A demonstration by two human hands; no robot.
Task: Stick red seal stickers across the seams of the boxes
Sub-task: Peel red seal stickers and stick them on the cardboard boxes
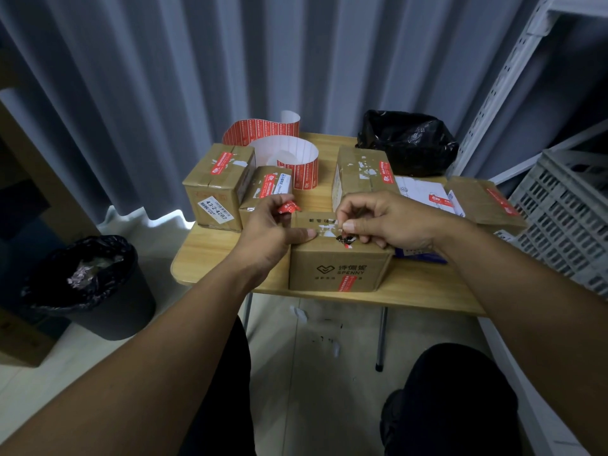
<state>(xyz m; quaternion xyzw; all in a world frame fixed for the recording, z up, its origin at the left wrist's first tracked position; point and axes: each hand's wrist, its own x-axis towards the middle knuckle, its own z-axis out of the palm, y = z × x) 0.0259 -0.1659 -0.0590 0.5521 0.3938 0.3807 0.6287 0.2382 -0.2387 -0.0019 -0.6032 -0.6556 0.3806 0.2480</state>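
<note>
My left grip (273, 227) pinched a crumpled sticker (289, 207), thumb steadying the box (339, 269). My right grip (378, 222) pinched at white residue (324, 229) on top, probably to clear a spot.

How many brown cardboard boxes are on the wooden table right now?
5: tall cardboard box at the left, small box beside it, SPENNY box front-centre, rear box behind it, far-right box. More may be hidden behind these.

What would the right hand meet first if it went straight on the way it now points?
Probably the left hand, which pinches a red sticker; its thumb presses the SPENNY box top just ahead of the right hand. Depth is hard to judge.
</note>
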